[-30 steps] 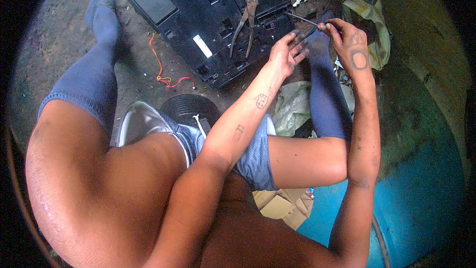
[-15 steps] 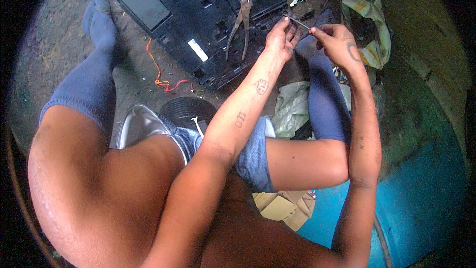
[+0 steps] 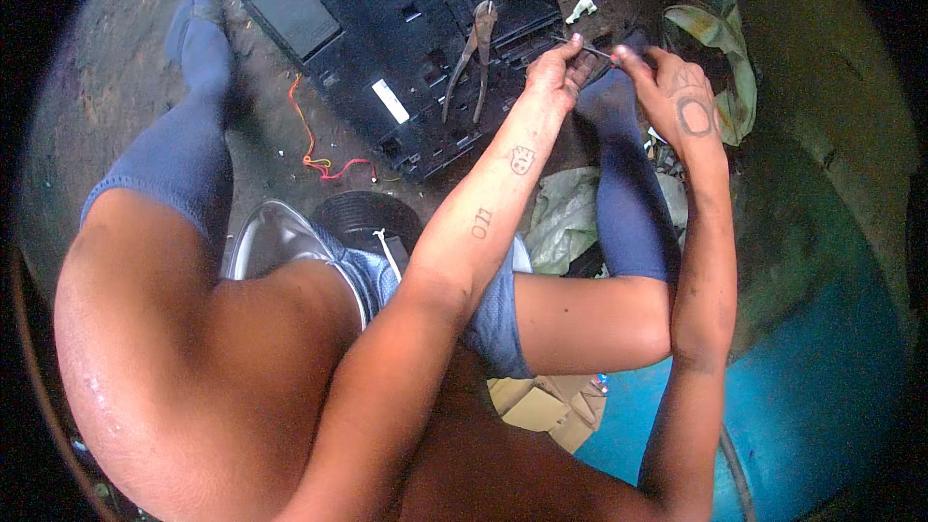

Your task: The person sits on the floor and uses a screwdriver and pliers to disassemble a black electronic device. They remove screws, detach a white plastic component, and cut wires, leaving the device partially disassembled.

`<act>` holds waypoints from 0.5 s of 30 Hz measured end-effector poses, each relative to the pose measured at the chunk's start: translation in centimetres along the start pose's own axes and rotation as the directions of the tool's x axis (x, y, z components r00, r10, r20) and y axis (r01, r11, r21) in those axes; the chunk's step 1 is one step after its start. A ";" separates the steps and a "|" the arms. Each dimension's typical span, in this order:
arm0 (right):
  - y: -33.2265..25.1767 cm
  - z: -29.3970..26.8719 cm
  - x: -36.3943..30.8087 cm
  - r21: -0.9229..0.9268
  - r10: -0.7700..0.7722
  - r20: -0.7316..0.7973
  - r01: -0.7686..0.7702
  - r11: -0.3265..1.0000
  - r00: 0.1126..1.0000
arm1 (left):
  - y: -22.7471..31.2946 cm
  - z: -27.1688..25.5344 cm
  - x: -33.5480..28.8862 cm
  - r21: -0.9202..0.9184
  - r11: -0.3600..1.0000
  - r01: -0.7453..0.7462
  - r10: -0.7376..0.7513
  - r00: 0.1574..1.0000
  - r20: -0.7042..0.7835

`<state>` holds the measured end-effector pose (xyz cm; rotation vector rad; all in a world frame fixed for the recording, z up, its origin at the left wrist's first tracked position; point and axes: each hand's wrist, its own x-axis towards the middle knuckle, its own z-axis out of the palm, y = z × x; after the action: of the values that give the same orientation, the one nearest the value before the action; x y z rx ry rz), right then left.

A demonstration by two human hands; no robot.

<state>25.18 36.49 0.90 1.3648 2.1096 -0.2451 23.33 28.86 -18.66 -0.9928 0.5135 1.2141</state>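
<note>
A thin dark rod (image 3: 595, 51) with a red end spans the gap between my two hands. My right hand (image 3: 677, 101) is closed around its red end, the back of the hand facing up. My left hand (image 3: 559, 75) has its thumb and curled fingers pinched at the rod's other end; the tip is too small to make out. Both hands are above the near right corner of a black plastic panel (image 3: 358, 48) lying on the ground. On that panel rest rusty pliers (image 3: 472, 63), their handles spread toward me.
Red and orange wires (image 3: 314, 150) lie left of the panel. A small white piece (image 3: 581, 9) sits past my left hand. Crumpled pale sacks (image 3: 563, 217) are by my right leg, flattened cardboard (image 3: 541, 411) and a blue surface (image 3: 764, 435) at lower right.
My right hand has rolled over, so more of its back shows, and moved slightly right. My left hand has shifted a little right, still at the rod. The panel and pliers sit slightly differently in view.
</note>
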 end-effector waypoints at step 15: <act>2.4 0.7 -0.8 0.192 -0.067 -0.095 0.084 0.978 0.993 | 0.0 0.3 -0.3 -0.051 0.997 -0.058 0.058 0.998 0.003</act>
<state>27.79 36.63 1.18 1.4308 2.2628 -0.4413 23.17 28.97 -18.22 -1.0236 0.5130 1.2862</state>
